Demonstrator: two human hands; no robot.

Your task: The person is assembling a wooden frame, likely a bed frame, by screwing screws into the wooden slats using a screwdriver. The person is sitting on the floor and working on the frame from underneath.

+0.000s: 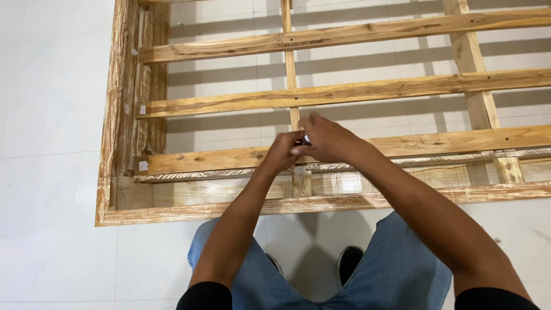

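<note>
White glossy floor tiles (51, 115) spread under everything, and on them lies a large rough frame of pale, whitewashed timber (109, 143), its thick side rail at the far left. From that rail three unpainted wooden slats run off to the right, one above another, with tile showing through the gaps; the nearest slat (201, 159) rests on a notched ledge of the frame, which seems to be what keeps it level. A thin upright strip of wood (291, 74) crosses beneath the slats near the middle, likely as a brace.

Right where that strip meets the nearest slat, the person's left hand (281, 152) is curled in, fingertips pinched together around a small dark and white object (306, 139), too hidden to identify. The right hand (330, 138) arches over it from the other side, fingers bent and closed onto the same small piece, so both hands grip it together just above the slat, perhaps to steady it over the joint.

Further right, a broader diagonal timber brace (473, 69) passes under the slats. Below the hands, the person stands in blue denim jeans (396, 270), with black shoes (348, 261) on the tiles.
</note>
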